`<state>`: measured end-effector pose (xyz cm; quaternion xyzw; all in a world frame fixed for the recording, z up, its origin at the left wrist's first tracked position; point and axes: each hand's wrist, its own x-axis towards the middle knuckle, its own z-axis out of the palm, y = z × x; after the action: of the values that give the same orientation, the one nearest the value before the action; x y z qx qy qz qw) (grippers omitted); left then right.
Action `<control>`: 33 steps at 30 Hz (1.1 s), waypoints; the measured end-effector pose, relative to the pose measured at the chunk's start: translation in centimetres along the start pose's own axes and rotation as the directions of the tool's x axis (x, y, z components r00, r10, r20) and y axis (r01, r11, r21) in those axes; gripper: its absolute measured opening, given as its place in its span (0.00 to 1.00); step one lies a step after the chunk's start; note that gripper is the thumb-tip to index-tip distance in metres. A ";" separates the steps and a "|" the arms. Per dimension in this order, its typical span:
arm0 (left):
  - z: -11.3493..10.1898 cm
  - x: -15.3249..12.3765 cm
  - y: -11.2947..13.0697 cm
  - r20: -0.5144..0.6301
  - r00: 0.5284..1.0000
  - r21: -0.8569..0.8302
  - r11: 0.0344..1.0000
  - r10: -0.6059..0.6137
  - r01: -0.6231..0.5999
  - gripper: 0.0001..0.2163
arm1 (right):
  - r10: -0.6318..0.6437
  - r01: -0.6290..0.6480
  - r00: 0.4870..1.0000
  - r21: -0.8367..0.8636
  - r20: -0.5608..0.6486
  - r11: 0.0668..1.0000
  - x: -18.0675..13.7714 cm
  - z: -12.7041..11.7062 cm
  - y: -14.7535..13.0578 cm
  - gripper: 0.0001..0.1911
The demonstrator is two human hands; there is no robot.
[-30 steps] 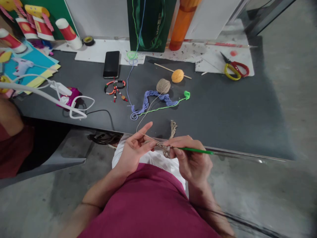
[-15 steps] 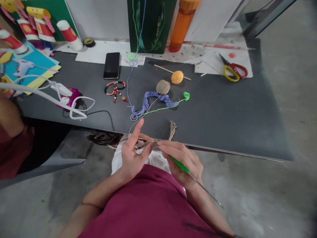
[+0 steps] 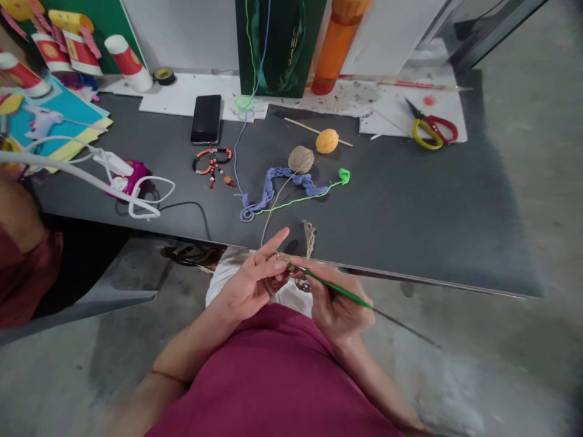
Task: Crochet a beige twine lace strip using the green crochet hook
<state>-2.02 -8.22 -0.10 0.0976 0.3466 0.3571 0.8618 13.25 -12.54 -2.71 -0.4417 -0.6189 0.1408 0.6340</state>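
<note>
My right hand [image 3: 339, 300] is closed around a crochet hook with a green handle [image 3: 339, 287], its long metal shaft pointing down to the right. The hook's tip meets a small piece of beige crochet [image 3: 291, 265] pinched in my left hand [image 3: 250, 282]. My left index finger is stretched out, and beige yarn runs over it from a beige yarn ball [image 3: 301, 159] on the table. A beige crocheted strip [image 3: 309, 238] lies at the table edge just beyond my fingers. Part of the crochet is hidden by my fingers.
Blue-violet crochet [image 3: 273, 177] and light green yarn [image 3: 296, 201] lie ahead on the dark table [image 3: 423, 218]. Farther off are an orange yarn ball [image 3: 327, 141], scissors [image 3: 432, 130], a phone [image 3: 206, 119] and a beaded bracelet [image 3: 211, 161]. White cables [image 3: 91, 169] cross at left, beside another person's arm [image 3: 20, 212].
My left hand has tilted right, its index finger lower and pointing rightward. The crochet hook has swung to a flatter angle, with more of its green handle showing. The table things look unmoved.
</note>
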 end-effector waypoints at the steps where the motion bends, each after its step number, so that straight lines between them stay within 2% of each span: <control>1: -0.1 0.1 0.0 -0.005 1.000 0.003 1.000 0.014 -0.014 0.33 | 0.049 -0.049 0.999 0.006 -0.018 0.999 0.0 0.0 -0.2 0.17; 3: -0.2 0.2 0.0 0.000 0.999 0.016 0.999 0.034 -0.034 0.32 | 0.166 -0.165 0.984 0.019 -0.069 0.986 0.2 -0.1 -0.7 0.10; 5: -0.3 0.2 0.1 0.025 0.999 0.030 0.999 0.043 -0.044 0.30 | 0.334 -0.324 0.939 0.112 -0.086 0.940 0.4 -0.1 -1.1 0.04; 6: -0.3 0.2 0.1 0.041 0.998 0.034 0.998 0.048 -0.049 0.29 | 0.433 -0.415 0.899 0.193 -0.065 0.889 0.6 -0.1 -1.2 0.02; 8: -0.2 0.1 0.2 0.071 0.996 0.041 0.997 0.058 -0.061 0.27 | 0.614 -0.579 0.789 0.361 0.022 0.731 1.1 -0.1 -1.2 0.06; 10: -0.1 0.0 0.1 0.091 0.993 0.057 0.995 0.076 -0.082 0.26 | 0.721 -0.677 0.683 0.469 0.115 0.567 1.4 0.1 -1.1 0.11; 12: 0.0 0.0 -0.2 0.098 0.989 0.096 0.988 0.112 -0.121 0.26 | 0.761 -0.715 0.622 0.532 0.185 0.455 1.5 0.4 -0.9 0.14; 13: 0.0 -0.1 -0.3 0.102 0.986 0.125 0.982 0.131 -0.143 0.27 | 0.763 -0.714 0.614 0.554 0.203 0.427 1.5 0.6 -0.8 0.14; 16: 0.0 -0.1 -0.8 0.096 0.974 0.196 0.956 0.203 -0.219 0.29 | 0.735 -0.665 0.655 0.597 0.176 0.449 1.1 1.2 -0.5 0.12; 21: -0.1 0.0 -0.9 0.033 0.950 0.219 0.925 0.311 -0.310 0.27 | 0.614 -0.558 0.782 0.564 0.111 0.609 0.6 1.3 -0.4 0.01; 22: -0.1 0.0 -1.0 0.024 0.944 0.225 0.918 0.329 -0.325 0.27 | 0.571 -0.529 0.815 0.532 0.101 0.662 0.5 1.2 -0.4 0.03; 24: -0.1 0.1 -1.2 0.012 0.935 0.232 0.909 0.354 -0.347 0.29 | 0.435 -0.424 0.898 0.405 0.069 0.810 0.4 0.9 -0.3 0.08; 25: -0.1 0.1 -1.2 0.010 0.935 0.228 0.909 0.356 -0.349 0.29 | 0.333 -0.331 0.942 0.313 0.050 0.890 0.3 0.7 -0.3 0.11; 27: 0.1 0.0 -1.3 0.011 0.945 0.201 0.925 0.328 -0.323 0.29 | 0.155 -0.158 0.987 0.132 0.034 0.979 0.1 0.6 -0.2 0.16; 28: 0.2 0.0 -1.2 0.013 0.954 0.181 0.938 0.300 -0.297 0.29 | 0.109 -0.111 0.994 0.085 0.018 0.990 0.0 0.6 -0.2 0.17; 29: 0.3 0.0 -1.2 0.017 0.964 0.162 0.951 0.265 -0.264 0.28 | 0.122 -0.121 0.992 0.085 -0.007 0.989 -0.1 0.8 -0.2 0.17; 31: 0.5 -0.1 -1.0 0.035 0.980 0.134 0.971 0.196 -0.198 0.28 | 0.261 -0.244 0.964 0.212 -0.056 0.946 -0.3 1.1 -0.2 0.13; 33: 0.5 -0.1 -0.7 0.055 0.987 0.124 0.980 0.151 -0.156 0.28 | 0.418 -0.369 0.907 0.386 -0.049 0.846 -0.4 1.4 -0.4 0.08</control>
<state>-1.34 -8.77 -0.01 0.1872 0.3407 0.3973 0.8313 11.76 -12.52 -2.93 -0.4409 -0.4345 0.3518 0.7022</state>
